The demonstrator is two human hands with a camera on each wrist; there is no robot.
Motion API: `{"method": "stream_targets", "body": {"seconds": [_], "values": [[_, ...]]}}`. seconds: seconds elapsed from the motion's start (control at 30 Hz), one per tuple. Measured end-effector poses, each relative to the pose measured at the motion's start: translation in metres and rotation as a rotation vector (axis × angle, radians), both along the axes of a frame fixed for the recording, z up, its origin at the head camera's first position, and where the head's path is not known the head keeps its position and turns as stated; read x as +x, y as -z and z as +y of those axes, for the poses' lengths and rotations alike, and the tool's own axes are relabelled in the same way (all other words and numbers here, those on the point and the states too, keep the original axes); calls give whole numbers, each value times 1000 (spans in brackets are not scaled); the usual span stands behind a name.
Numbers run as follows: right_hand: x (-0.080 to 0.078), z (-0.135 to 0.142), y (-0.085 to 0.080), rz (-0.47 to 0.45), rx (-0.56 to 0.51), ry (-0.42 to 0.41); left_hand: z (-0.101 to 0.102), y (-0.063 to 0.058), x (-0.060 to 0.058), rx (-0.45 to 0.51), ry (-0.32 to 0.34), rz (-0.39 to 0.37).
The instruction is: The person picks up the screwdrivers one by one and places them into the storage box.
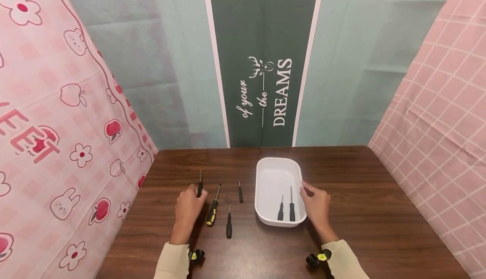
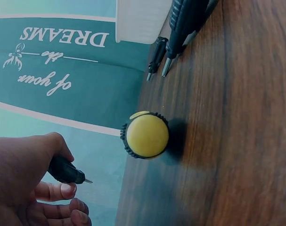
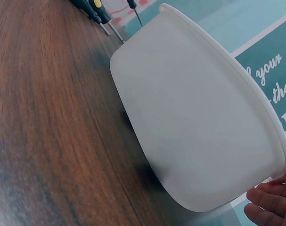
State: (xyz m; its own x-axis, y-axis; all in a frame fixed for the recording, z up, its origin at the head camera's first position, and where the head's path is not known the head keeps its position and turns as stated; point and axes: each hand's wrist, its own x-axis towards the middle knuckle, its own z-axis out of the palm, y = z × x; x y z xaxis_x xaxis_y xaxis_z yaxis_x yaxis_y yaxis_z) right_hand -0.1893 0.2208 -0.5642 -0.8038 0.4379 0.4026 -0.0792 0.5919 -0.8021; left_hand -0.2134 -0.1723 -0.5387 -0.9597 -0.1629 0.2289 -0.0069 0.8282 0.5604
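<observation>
black driver [image 2: 66, 170], pinched by left fingers [image 2: 53, 191], could slip if grip slackens; right fingers [image 1: 310, 187] hold tray [image 1: 281, 223] at three o'clock.

High, downward head view; low, close wrist views, white tray [image 3: 194, 103] shared

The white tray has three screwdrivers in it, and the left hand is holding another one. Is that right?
Not quite: the white tray has two screwdrivers in it, not three, as the head view shows. The left hand is indeed holding another one.
</observation>
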Motion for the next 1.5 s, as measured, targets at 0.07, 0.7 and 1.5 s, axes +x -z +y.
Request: {"method": "stream_targets", "body": {"seconds": [0.07,0.7,1.5], "values": [[0,0,0,0,-5,0,1,-1,1,5,1,-3],[1,-1,0,-7,-10,-9,18,-10,11,35,35,-2],[0,1,1,-38,-18,-9,48,-17,19,26,112,63]]}}
